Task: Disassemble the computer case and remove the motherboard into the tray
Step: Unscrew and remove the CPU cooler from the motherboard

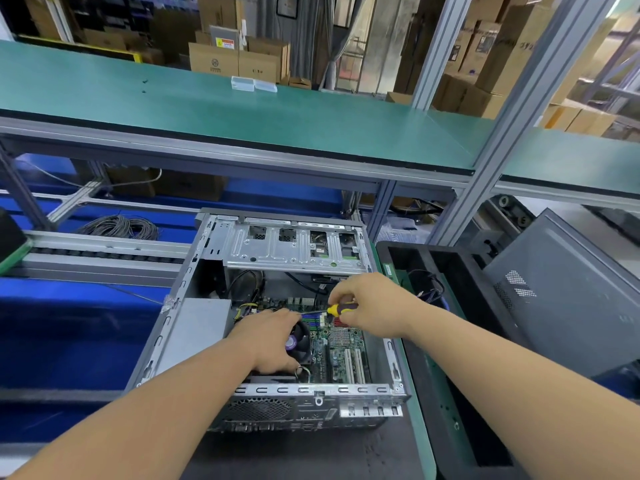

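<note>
Head view: the computer case (194, 327) is seen lying open on its side on the workbench, its bare metal frame lined with slotted flanges along each edge. Inside, the green motherboard (341, 355) is seated on the case floor, with its slots and a finned heatsink visible near the right wall. A black cooler fan (301, 341) with a purple hub is partly covered by the left hand (272, 344), which is laid flat over it with fingers extended. A yellow-handled screwdriver (337, 309) is gripped by the right hand (369, 306), its shaft pointed left across the board. The far end of the case is roofed by a silver drive cage (291, 247), and a grey power supply (197, 327) fills the left side. A black tray (422, 258) is set just beside the case's right wall, with a grey side panel (571, 306) leaning beyond it.
</note>
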